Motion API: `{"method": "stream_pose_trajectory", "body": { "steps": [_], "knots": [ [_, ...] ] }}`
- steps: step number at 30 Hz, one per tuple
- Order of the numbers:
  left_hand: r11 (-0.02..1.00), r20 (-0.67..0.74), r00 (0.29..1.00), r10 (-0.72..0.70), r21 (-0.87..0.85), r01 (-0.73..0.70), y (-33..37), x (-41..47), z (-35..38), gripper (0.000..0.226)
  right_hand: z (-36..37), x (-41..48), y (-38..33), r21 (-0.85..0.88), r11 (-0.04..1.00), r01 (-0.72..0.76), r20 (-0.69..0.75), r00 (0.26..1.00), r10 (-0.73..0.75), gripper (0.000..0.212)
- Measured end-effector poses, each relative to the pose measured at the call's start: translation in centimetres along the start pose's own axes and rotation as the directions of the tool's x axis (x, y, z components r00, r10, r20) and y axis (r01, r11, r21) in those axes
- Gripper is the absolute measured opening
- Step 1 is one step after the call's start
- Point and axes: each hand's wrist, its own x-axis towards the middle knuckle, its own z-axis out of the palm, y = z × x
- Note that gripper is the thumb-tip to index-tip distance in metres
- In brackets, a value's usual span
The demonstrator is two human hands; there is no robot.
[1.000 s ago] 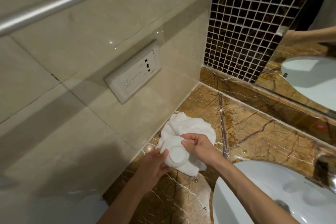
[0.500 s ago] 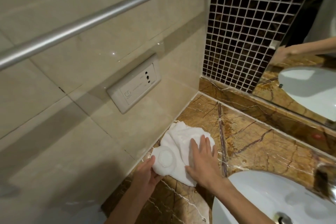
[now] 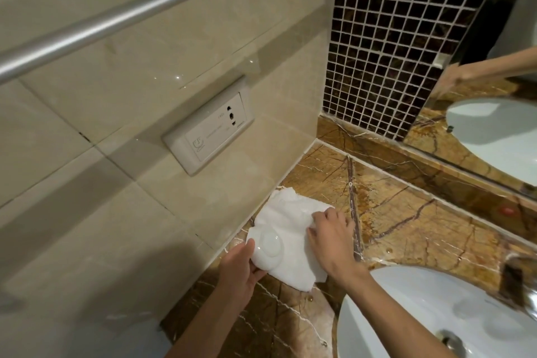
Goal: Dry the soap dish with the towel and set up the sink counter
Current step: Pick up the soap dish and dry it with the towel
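A white towel [image 3: 290,221] lies spread on the brown marble counter [image 3: 412,218] against the tiled wall. My left hand [image 3: 236,270] holds a round white soap dish [image 3: 268,245], turned bottom up, over the towel's near left part. My right hand [image 3: 331,237] presses down on the towel's right side with fingers bent into the cloth.
A white basin [image 3: 436,317] is sunk into the counter at the lower right, with a chrome tap [image 3: 523,291] at the edge. A wall socket [image 3: 209,128] and a metal rail [image 3: 122,17] sit on the left wall. A mirror [image 3: 494,90] and dark mosaic tiles [image 3: 386,38] stand behind.
The right hand let go of the dish and moved onto the towel, flattening it on the counter. The left hand shifted the dish a little to the left and down.
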Motion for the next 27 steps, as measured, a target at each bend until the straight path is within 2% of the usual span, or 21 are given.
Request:
{"method": "stream_pose_trajectory", "body": {
  "steps": [3,9,12,14,16,19,22,25,27],
  "knots": [
    [1.0,-0.006,1.0,0.009,-0.009,-0.009,-0.1,0.1,0.3,0.031,0.0,-0.6,0.0,0.075,0.996,0.046,-0.072,0.997,-0.041,0.017],
    [0.996,-0.018,0.998,0.067,0.064,-0.065,-0.7,0.0,1.1,0.016,-1.0,-2.4,-1.9,0.42,0.889,0.181,-0.118,0.982,-0.144,0.007],
    [0.946,0.028,0.976,0.215,0.242,-0.216,-1.1,-0.6,1.3,0.012,-0.7,-3.1,-3.3,0.513,0.83,0.219,-0.084,0.975,-0.206,0.007],
    [0.847,0.076,0.944,0.321,0.422,-0.322,-1.4,-1.0,1.0,0.017,-0.4,-2.9,-3.6,0.584,0.787,0.198,-0.065,0.978,-0.198,0.005],
    [0.785,0.088,0.929,0.36,0.509,-0.353,-1.6,-1.1,0.9,0.018,-0.3,-2.5,-3.7,0.655,0.739,0.154,-0.039,0.985,-0.171,0.007],
    [0.852,0.06,0.947,0.314,0.423,-0.31,-1.4,-1.0,1.0,0.023,0.2,-2.4,-3.5,0.693,0.71,0.126,-0.028,0.989,-0.148,0.011],
    [0.926,0.034,0.973,0.227,0.303,-0.226,-1.1,-0.8,1.2,0.023,0.8,-2.7,-2.9,0.67,0.716,0.193,-0.049,0.975,-0.217,0.011],
    [0.938,0.016,0.977,0.215,0.274,-0.211,-1.0,-1.1,1.1,0.023,0.8,-1.7,-2.4,0.6,0.775,0.197,-0.037,0.975,-0.22,0.008],
    [0.958,0.006,0.983,0.185,0.223,-0.182,-1.1,-1.1,0.8,0.019,1.0,-1.1,-2.0,0.55,0.822,0.144,-0.005,0.985,-0.17,0.012]
  ]
}}
